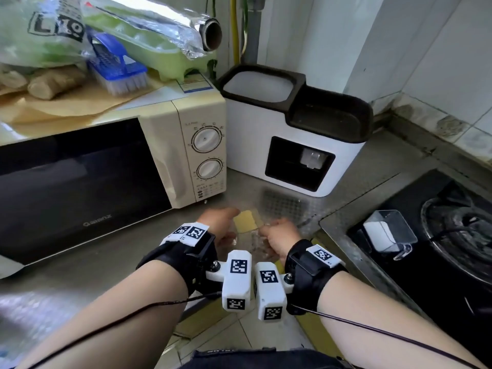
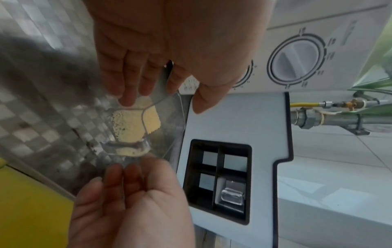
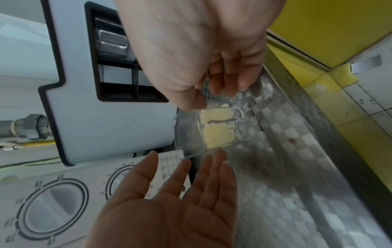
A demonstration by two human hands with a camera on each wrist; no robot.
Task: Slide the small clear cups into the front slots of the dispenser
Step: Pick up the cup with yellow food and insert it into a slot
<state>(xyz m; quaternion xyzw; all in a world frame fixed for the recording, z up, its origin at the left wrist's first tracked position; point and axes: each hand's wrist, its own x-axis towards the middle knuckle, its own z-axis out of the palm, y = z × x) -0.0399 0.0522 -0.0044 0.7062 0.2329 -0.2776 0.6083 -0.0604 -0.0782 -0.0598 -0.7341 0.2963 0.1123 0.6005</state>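
A small clear cup (image 1: 246,222) part-filled with yellow grains (image 2: 135,124) hovers just above the steel counter, between both hands. My right hand (image 1: 277,235) pinches its near tab with thumb and curled fingers (image 3: 214,87). My left hand (image 1: 222,222) is open, its straight fingertips (image 2: 127,97) touching the cup's far rim. Behind stands the white dispenser (image 1: 250,139) with a black front opening (image 1: 290,166) split into four slots. One clear cup (image 2: 231,196) sits in the upper right slot. Another clear cup (image 1: 387,234) with white contents rests on the stove.
A cream microwave (image 1: 106,166) stands close on the left, touching the dispenser's side; a brush, foil roll and bags lie on top. A black gas stove (image 1: 452,235) fills the right. Tiled wall and pipes (image 1: 253,35) are behind. The counter edge runs under my wrists.
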